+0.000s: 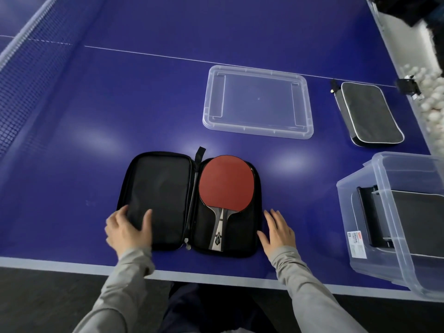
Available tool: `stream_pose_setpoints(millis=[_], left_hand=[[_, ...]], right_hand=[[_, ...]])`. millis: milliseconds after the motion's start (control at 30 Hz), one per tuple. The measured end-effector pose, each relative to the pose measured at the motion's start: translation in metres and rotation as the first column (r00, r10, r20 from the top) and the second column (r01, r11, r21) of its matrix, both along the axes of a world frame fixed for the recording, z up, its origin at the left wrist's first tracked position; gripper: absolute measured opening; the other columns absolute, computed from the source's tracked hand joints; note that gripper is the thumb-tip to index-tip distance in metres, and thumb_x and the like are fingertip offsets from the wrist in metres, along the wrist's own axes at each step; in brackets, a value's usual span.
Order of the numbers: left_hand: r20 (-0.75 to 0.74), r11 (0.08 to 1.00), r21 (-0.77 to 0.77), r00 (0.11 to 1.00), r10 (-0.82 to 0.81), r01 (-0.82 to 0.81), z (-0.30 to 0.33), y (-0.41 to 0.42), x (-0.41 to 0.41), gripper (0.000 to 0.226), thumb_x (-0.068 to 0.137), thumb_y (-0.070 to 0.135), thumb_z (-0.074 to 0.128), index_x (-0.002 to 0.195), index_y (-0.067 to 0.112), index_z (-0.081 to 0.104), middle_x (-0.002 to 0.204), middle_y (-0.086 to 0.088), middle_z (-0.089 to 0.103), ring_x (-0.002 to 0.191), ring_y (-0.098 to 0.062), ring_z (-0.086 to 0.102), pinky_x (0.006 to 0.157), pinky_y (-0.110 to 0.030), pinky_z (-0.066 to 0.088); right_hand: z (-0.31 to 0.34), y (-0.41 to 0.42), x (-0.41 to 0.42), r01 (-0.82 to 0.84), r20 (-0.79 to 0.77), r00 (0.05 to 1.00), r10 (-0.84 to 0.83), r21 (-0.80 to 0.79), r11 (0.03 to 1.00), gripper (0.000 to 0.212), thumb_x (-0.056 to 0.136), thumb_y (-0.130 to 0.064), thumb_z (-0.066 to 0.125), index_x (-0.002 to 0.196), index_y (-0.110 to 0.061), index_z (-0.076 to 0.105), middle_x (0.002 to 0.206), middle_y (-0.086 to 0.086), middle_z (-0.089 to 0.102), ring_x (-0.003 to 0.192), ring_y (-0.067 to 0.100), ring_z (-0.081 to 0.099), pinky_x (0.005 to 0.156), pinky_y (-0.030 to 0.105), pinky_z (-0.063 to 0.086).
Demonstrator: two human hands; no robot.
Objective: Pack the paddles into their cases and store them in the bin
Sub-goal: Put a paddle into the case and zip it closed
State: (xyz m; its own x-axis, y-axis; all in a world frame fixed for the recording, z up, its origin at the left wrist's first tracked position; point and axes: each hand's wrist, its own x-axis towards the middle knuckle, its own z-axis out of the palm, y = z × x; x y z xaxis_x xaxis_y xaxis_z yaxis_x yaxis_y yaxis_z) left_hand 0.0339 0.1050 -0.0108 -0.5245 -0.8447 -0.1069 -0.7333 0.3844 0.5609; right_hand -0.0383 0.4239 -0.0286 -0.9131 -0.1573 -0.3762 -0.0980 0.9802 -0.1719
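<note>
Before me lies the blue table-tennis table point(120, 92), its white centre line point(168, 56) running left to right. The net point(21, 68) stands along the far left. A clear plastic lid point(258, 129) rests flat on the table. Beyond the table's right edge sits a heap of white balls point(432, 97), beside a black clamp point(408, 86). Dark floor point(48, 296) shows below the table's near edge.

This is a table-tennis room or sports hall. The worktop is a dark blue ping-pong table with white lines point(149, 97), a dark mesh net with a white top band point(21, 75) crosses it, and a heap of white balls point(431, 97) lies alongside.
</note>
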Motion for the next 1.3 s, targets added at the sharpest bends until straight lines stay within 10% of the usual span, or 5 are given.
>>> stream_pose_setpoints(millis=[367,567,800,1000,1300], left_hand=[[-0.070,0.893,0.450,0.996,0.060,-0.023,-0.015,-0.068,0.022,0.034,0.083,0.016,0.069,0.115,0.006,0.061,0.117,-0.015,0.058,0.109,-0.032,0.057,0.095,-0.038,0.045],[-0.292,0.584,0.809,0.907,0.302,0.066,0.036,-0.069,0.030,0.039,0.082,-0.007,0.061,0.118,0.009,0.060,0.100,-0.016,0.068,0.077,-0.023,0.067,0.065,-0.028,0.059],[-0.494,0.633,0.607,0.852,-0.172,0.479,0.107,0.022,0.014,0.042,0.071,-0.013,0.071,0.103,0.015,0.068,0.094,-0.002,0.073,0.077,-0.009,0.067,0.065,-0.021,0.056],[-0.413,0.700,0.344,0.771,-0.485,0.625,0.108,0.109,0.004,0.038,0.070,0.009,0.073,0.098,0.034,0.070,0.086,0.021,0.069,0.079,0.006,0.064,0.067,-0.021,0.057],[-0.425,0.685,0.460,0.818,-0.389,0.565,0.078,0.104,-0.010,0.033,0.073,0.027,0.078,0.101,0.038,0.063,0.103,0.014,0.067,0.089,0.000,0.062,0.079,-0.022,0.053]], right_hand=[[0.002,-0.007,-0.002,0.026,0.013,1.000,-0.027,0.051,0.998,0.062,0.094,-0.039,0.042,0.147,-0.022,0.014,0.156,-0.002,0.012,0.145,0.014,0.008,0.108,0.032,0.030],[0.009,-0.009,-0.002,0.057,0.040,0.998,-0.057,0.015,0.998,0.061,0.094,-0.038,0.043,0.146,-0.023,0.016,0.156,-0.002,0.013,0.145,0.015,0.010,0.108,0.035,0.030],[0.044,-0.026,-0.007,0.194,-0.084,0.965,-0.250,-0.417,0.888,0.043,0.091,-0.027,0.055,0.130,-0.012,0.049,0.141,0.006,0.042,0.134,0.022,0.036,0.110,0.039,0.029],[0.097,-0.073,-0.012,0.357,0.172,0.906,-0.387,-0.800,0.482,0.016,0.087,-0.023,0.061,0.079,-0.014,0.070,0.108,-0.001,0.062,0.101,0.010,0.056,0.089,0.018,0.036],[0.091,-0.059,-0.029,0.321,0.046,0.925,-0.376,-0.622,0.714,0.034,0.079,-0.014,0.069,0.107,0.003,0.061,0.118,0.011,0.056,0.109,0.024,0.053,0.088,0.018,0.035]])
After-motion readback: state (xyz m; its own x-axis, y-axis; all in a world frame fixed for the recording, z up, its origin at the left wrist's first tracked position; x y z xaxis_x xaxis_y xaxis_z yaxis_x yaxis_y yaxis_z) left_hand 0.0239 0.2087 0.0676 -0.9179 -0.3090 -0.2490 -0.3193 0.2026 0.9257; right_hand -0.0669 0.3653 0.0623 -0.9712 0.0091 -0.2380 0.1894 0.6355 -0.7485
